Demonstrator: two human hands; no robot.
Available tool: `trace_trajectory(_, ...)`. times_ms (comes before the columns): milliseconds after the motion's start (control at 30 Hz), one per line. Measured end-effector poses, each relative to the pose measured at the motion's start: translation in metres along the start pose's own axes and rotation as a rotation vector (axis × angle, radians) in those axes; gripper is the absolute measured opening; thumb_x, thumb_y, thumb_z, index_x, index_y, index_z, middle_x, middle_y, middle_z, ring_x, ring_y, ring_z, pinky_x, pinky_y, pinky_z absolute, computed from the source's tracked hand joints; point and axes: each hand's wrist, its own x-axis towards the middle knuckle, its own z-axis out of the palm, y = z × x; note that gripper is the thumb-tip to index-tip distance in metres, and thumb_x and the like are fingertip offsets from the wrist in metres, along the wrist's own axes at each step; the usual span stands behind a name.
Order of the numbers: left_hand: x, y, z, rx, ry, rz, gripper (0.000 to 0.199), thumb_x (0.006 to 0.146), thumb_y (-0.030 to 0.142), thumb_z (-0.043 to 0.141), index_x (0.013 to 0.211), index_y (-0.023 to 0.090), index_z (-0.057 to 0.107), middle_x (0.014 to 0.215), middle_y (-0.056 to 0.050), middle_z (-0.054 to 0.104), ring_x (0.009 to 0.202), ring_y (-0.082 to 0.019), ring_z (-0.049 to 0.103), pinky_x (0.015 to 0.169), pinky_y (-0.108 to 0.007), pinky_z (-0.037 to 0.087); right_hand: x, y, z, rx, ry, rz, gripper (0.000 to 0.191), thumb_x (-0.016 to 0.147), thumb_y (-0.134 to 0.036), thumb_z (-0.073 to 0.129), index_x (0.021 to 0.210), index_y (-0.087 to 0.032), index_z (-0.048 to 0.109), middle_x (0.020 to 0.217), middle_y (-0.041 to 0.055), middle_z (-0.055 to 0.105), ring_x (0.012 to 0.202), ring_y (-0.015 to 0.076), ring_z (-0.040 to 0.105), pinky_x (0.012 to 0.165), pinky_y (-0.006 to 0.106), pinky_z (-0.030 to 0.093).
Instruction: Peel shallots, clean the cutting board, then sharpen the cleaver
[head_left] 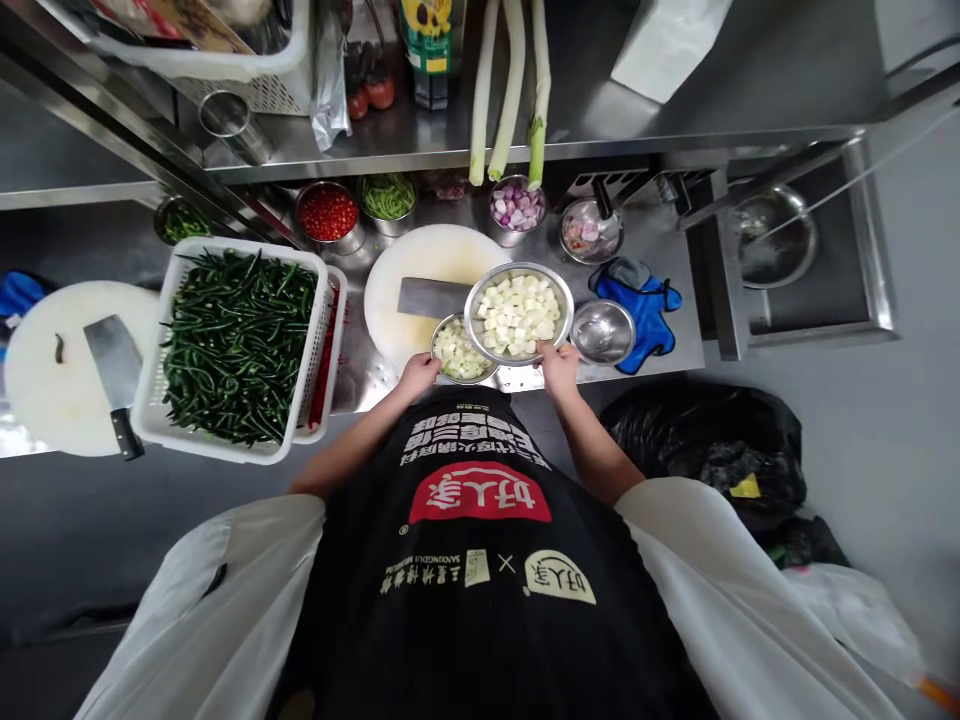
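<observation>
Our left hand (420,374) pinches the rim of the small steel bowl (466,380); our right hand (559,368), the larger steel bowl (567,312).

White cubes (517,315) fill the larger bowl, which overlaps the small one in view, near the cleaver (433,297) on the round cutting board (390,260); whether the bowls touch, we cannot tell; held from one side, the larger one could tip if our right grip slackens, spilling cubes over the surface (664,240).
</observation>
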Motion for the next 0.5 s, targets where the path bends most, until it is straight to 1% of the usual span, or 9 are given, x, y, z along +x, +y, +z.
trace_trajectory(67, 0.002, 0.004, 0.007, 0.050, 0.078, 0.036, 0.028, 0.086, 0.017, 0.060, 0.059, 0.020, 0.054, 0.057, 0.001, 0.053, 0.057, -0.014, 0.048, 0.057, -0.027, 0.035, -0.003, 0.003, 0.009, -0.065, -0.016, -0.041, 0.029, 0.075, -0.041, 0.070, 0.062, -0.025, 0.050, 0.054, -0.0054, 0.047, 0.049, 0.0114, 0.044, 0.045, 0.025, 0.041)
trace_trajectory(100, 0.003, 0.006, 0.009, 0.059, 0.096, 0.051, 0.028, 0.086, 0.017, 0.059, 0.059, 0.020, 0.054, 0.057, 0.000, 0.054, 0.059, -0.015, 0.050, 0.058, -0.027, 0.035, -0.004, 0.004, 0.014, -0.095, -0.015, -0.077, 0.032, 0.078, -0.042, 0.069, 0.061, -0.025, 0.047, 0.054, -0.0055, 0.045, 0.050, 0.0115, 0.043, 0.046, 0.025, 0.040)
trace_trajectory(200, 0.008, 0.015, 0.010, 0.052, 0.105, 0.047, 0.028, 0.085, 0.019, 0.059, 0.058, 0.020, 0.056, 0.058, -0.001, 0.057, 0.060, -0.017, 0.052, 0.059, -0.028, 0.034, -0.001, 0.006, 0.027, -0.183, -0.001, -0.214, 0.040, 0.085, -0.042, 0.066, 0.059, -0.027, 0.039, 0.055, -0.0058, 0.039, 0.055, 0.0114, 0.039, 0.051, 0.026, 0.038)
trace_trajectory(267, 0.011, 0.023, 0.009, 0.056, 0.104, 0.041, 0.027, 0.084, 0.020, 0.061, 0.057, 0.020, 0.056, 0.057, -0.002, 0.056, 0.059, -0.017, 0.051, 0.058, -0.029, 0.033, 0.005, 0.006, 0.034, -0.242, -0.012, -0.282, 0.044, 0.089, -0.040, 0.066, 0.059, -0.027, 0.035, 0.056, -0.0060, 0.036, 0.057, 0.0121, 0.039, 0.055, 0.026, 0.039)
trace_trajectory(367, 0.016, 0.031, 0.006, 0.068, 0.099, 0.042, 0.027, 0.083, 0.020, 0.061, 0.056, 0.020, 0.056, 0.057, -0.003, 0.057, 0.058, -0.017, 0.051, 0.057, -0.029, 0.033, 0.012, 0.007, 0.040, -0.292, -0.046, -0.322, 0.048, 0.092, -0.038, 0.066, 0.060, -0.028, 0.033, 0.057, -0.0059, 0.037, 0.059, 0.0134, 0.043, 0.060, 0.027, 0.043)
trace_trajectory(500, 0.015, 0.029, 0.005, 0.035, 0.114, 0.024, 0.026, 0.083, 0.020, 0.060, 0.057, 0.020, 0.055, 0.057, -0.003, 0.057, 0.057, -0.016, 0.049, 0.056, -0.029, 0.031, 0.015, 0.009, 0.043, -0.323, -0.102, -0.331, 0.045, 0.093, -0.038, 0.067, 0.061, -0.028, 0.037, 0.057, -0.0042, 0.045, 0.064, 0.0172, 0.053, 0.065, 0.029, 0.050)
